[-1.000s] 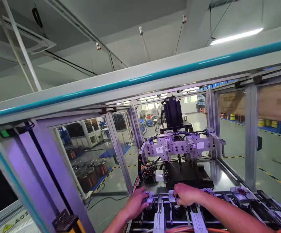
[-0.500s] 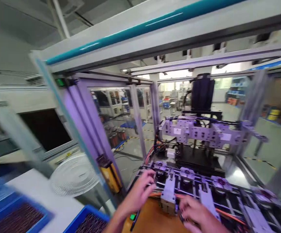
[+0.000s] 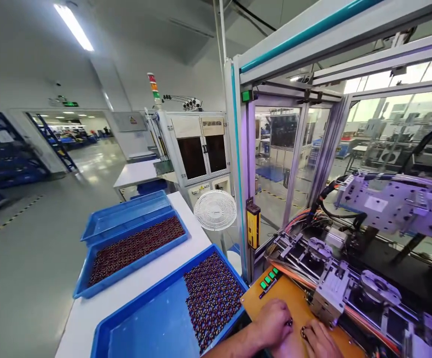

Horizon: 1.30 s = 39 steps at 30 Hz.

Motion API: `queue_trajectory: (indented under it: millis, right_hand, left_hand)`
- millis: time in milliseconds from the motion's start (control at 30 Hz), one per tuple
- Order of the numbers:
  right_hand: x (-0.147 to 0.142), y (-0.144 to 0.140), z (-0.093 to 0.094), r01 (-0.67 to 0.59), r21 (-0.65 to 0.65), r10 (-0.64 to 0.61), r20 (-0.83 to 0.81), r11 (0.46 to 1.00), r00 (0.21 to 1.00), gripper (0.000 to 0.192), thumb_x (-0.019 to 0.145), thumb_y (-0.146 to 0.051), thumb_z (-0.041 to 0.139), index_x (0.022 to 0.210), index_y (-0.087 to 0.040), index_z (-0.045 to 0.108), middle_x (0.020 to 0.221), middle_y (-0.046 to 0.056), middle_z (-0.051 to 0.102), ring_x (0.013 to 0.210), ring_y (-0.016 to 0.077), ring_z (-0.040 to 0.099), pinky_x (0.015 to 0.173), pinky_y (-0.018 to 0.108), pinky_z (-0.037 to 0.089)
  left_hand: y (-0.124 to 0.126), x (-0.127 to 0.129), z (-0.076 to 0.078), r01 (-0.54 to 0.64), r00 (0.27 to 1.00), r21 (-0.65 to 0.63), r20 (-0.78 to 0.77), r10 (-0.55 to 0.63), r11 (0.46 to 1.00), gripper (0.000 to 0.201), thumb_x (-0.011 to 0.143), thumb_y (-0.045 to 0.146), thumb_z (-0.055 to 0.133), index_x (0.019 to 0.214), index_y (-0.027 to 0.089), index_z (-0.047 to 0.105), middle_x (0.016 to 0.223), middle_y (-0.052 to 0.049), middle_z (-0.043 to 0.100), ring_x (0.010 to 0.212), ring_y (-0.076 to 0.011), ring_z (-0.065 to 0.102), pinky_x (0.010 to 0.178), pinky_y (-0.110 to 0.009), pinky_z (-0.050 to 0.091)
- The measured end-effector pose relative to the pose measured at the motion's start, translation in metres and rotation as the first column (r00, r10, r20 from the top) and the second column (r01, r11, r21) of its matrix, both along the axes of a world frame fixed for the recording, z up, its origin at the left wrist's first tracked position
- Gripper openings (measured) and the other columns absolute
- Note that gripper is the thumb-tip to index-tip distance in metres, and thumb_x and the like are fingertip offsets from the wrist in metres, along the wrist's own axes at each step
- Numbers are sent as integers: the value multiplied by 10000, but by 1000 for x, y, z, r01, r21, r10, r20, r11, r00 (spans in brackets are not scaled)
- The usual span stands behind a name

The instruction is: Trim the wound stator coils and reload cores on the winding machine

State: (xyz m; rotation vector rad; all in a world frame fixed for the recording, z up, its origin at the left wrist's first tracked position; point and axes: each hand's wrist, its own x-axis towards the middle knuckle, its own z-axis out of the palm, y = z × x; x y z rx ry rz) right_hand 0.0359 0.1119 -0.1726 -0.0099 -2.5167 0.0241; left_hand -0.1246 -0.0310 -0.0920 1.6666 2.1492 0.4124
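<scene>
Low over the orange panel (image 3: 255, 301), my left hand (image 3: 274, 322) is closed, with a small dark round part (image 3: 289, 322) showing at its fingertips. Beside it, to the right, my right hand (image 3: 321, 340) pinches another small dark part (image 3: 303, 332), and its lower side runs out of view. What kind of parts these are is too small to tell. Left of my hands, a blue tray (image 3: 141, 308) is partly filled with rows of similar dark parts (image 3: 214, 293). Just behind the hands stands a grey metal fixture block (image 3: 328, 298) of the machine.
Round metal holders (image 3: 380, 287) and rails line the machine to the right, below a drilled metal plate (image 3: 376, 204). Green square indicators (image 3: 269, 278) sit on the panel. A frame post (image 3: 237, 174), a white fan (image 3: 215, 210) and a second parts tray (image 3: 134, 248) stand left.
My view has swung left, bringing the trays into full sight. Both hands have moved back from the machine's fixtures to the orange panel and are closer together.
</scene>
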Motion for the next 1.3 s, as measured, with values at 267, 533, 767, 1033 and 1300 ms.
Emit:
queue_trajectory:
  millis: [267, 533, 767, 1033, 1300]
  right_hand:
    - [91, -39, 113, 262, -202, -224, 195, 944, 955, 291, 870, -133, 505, 1089, -239, 663, 1146, 125, 688, 1045, 272, 672, 894, 407, 587]
    - [226, 55, 255, 726, -25, -672, 356, 688, 649, 200, 949, -203, 513, 988, -115, 688, 1149, 177, 645, 1109, 276, 600, 1023, 455, 473]
    - [289, 139, 256, 891, 19, -761, 529, 454, 376, 253, 952, -346, 613, 1096, -138, 632, 1149, 84, 631, 1036, 203, 620, 920, 415, 530]
    - [296, 153, 229, 905, -13, -727, 590, 426, 351, 287, 966, -359, 592, 1172, -159, 611, 1220, 89, 607, 1079, 214, 609, 932, 429, 531]
    - [304, 167, 223, 907, -78, -691, 623, 414, 368, 293, 968, -357, 590, 1186, -163, 607, 1238, 91, 600, 1083, 217, 608, 934, 429, 532]
  left_hand:
    - [-18, 3, 29, 44, 999, 224, 10, -47, 974, 156, 914, 308, 580, 863, 215, 695, 1065, -120, 712, 1009, -243, 674, 884, -395, 564]
    - [61, 21, 133, 433, 883, 620, -146, -446, 655, 149, 926, 340, 560, 964, 265, 682, 1052, -76, 727, 981, -243, 694, 895, -414, 576]
    - [215, 122, 175, 720, 692, 405, -351, -630, 564, 251, 875, 283, 647, 1097, 169, 670, 1287, -151, 615, 1327, -333, 461, 1095, -541, 420]
    - [278, 171, 140, 799, 597, 199, -371, -712, 567, 311, 906, 330, 633, 1178, 180, 628, 1353, -106, 574, 1240, -288, 544, 1021, -544, 456]
    - [295, 173, 137, 821, 558, 93, -340, -757, 564, 310, 921, 338, 613, 1190, 184, 619, 1304, -104, 602, 1157, -261, 595, 968, -503, 504]
